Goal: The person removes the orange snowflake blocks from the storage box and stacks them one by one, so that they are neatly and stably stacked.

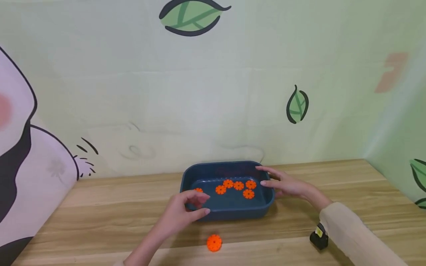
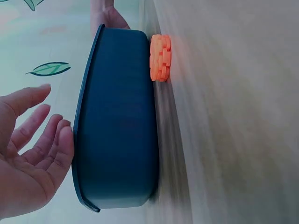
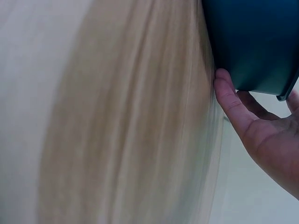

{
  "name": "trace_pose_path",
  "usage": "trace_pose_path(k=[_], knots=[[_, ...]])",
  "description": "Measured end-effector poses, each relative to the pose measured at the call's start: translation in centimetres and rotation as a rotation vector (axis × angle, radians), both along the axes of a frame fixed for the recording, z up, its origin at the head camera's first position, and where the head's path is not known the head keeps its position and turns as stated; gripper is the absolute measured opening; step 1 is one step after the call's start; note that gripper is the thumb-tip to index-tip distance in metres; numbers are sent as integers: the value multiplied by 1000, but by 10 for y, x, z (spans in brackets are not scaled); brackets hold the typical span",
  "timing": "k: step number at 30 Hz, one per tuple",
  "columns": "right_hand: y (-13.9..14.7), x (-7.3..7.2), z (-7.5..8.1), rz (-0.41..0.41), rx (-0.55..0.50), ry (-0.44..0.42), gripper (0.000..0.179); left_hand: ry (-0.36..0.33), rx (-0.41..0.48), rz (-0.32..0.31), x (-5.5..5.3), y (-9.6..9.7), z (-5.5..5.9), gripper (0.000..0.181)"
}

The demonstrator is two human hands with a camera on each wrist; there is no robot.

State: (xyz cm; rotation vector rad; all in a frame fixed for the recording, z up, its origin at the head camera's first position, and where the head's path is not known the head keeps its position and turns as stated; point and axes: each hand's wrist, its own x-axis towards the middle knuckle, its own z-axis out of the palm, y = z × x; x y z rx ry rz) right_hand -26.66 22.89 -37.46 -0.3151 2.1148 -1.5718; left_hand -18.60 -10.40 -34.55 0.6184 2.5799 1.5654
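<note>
1. From my remote station I see the dark blue basin [image 1: 233, 214] sitting on the wood-grain table [image 1: 116, 210]
2. I have the left hand [image 1: 181, 210] at its near-left corner, thumb and fingers apart (whether they touch the rim, I cannot tell)
3. My right hand [image 1: 288, 185] grips the basin's right end, fingertips over the rim and others against the outside
4. Orange notched discs [image 1: 248, 194] lie inside; an orange disc stack [image 1: 214, 242] stands just in front

an indoor corner, exact kind unclear: wooden table [image 1: 126, 210] against a creased backdrop [image 1: 206, 99] printed with cartoon leaves [image 1: 191, 20].
</note>
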Motion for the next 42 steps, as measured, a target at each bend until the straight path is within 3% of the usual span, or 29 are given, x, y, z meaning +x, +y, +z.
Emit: trace_pose_path(k=[7,12,25,34,42], knots=[[1,2,1,-10,7,-20,68,62,-4,41,-17,6,1,27],[-1,2,2,-7,-4,-20,68,58,3,66,-29,8,0,30],[-3,2,4,-8,35,-1,67,51,-62,3,-56,22,-9,41],[-2,3,1,-7,28,-8,66,-23,-190,-76,-69,35,-17,48],[1,2,2,-6,17,-1,66,-32,-254,-81,-81,41,-20,46]])
